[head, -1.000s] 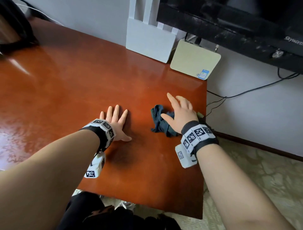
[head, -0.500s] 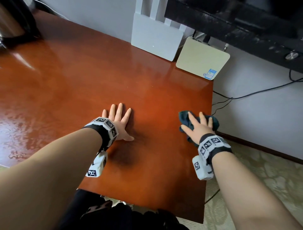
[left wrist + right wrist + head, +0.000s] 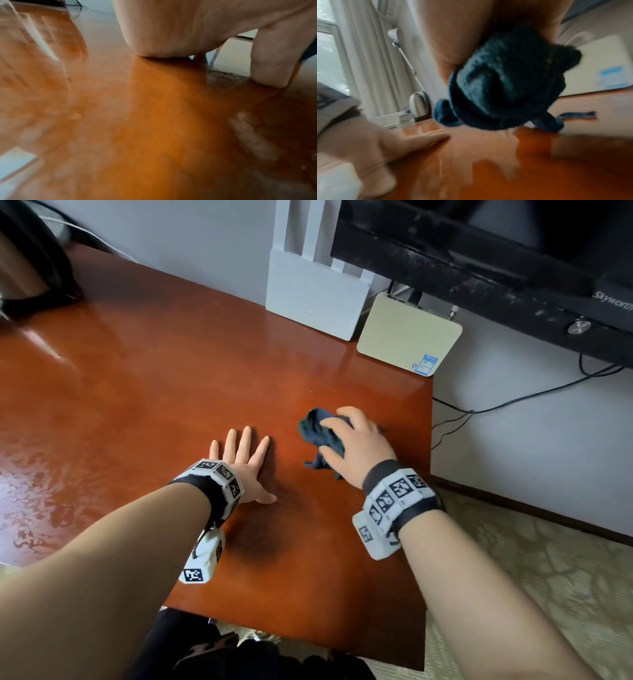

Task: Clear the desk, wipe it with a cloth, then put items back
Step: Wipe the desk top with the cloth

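Observation:
On the glossy red-brown desk [image 3: 144, 392] my left hand [image 3: 239, 460] lies flat, fingers spread and palm down; the left wrist view shows its palm [image 3: 171, 27] and thumb pressing the wood. To its right, my right hand [image 3: 356, 443] grips a bunched dark blue cloth [image 3: 317, 433], thumb and curled fingers round it. In the right wrist view the cloth [image 3: 505, 83] bulges under the palm, a loose end touching the desk. The cloth hides the right fingertips.
A white router [image 3: 315, 296] and a beige box [image 3: 407, 337] stand at the back against the wall, under a black TV [image 3: 479, 261]. Cables [image 3: 513, 398] hang past the desk's right edge. A dark object [image 3: 34, 275] sits far left. A steel kettle [image 3: 419, 105] shows far off.
My right hand slid the cloth out to the desk's right edge, then back leftward, and now holds it more bunched. The left hand has stayed flat in place.

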Available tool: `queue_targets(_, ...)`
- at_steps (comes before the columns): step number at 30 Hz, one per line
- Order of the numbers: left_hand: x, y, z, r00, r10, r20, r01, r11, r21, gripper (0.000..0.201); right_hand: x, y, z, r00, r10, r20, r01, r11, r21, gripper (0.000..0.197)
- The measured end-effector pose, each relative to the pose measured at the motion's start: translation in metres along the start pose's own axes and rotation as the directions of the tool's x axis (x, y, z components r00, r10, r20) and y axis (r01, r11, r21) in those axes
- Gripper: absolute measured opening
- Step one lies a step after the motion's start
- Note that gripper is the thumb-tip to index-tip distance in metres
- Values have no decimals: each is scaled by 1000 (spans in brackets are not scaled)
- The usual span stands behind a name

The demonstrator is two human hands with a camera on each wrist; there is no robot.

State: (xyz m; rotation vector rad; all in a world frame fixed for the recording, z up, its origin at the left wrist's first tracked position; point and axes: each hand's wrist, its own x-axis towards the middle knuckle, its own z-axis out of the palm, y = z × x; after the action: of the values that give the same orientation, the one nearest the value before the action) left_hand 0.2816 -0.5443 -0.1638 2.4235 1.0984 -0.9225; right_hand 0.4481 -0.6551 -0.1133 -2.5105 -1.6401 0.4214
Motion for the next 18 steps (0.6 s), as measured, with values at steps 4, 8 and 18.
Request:
queue_targets(4, 0, -1, 1, 1000, 9, -16, -8, 1000, 9, 110, 4, -27, 43, 948, 54, 314, -9, 990, -143, 59)
queue_targets(8, 2, -2, 1, 1000, 7, -10, -6, 1000, 11, 111, 3, -19, 55, 962, 54, 267, -32, 996, -83, 53)
queue_targets(18, 3, -5, 0, 999, 32, 13, -32, 999, 1, 111, -23, 83, 19, 809, 584, 70, -582, 812, -44, 33)
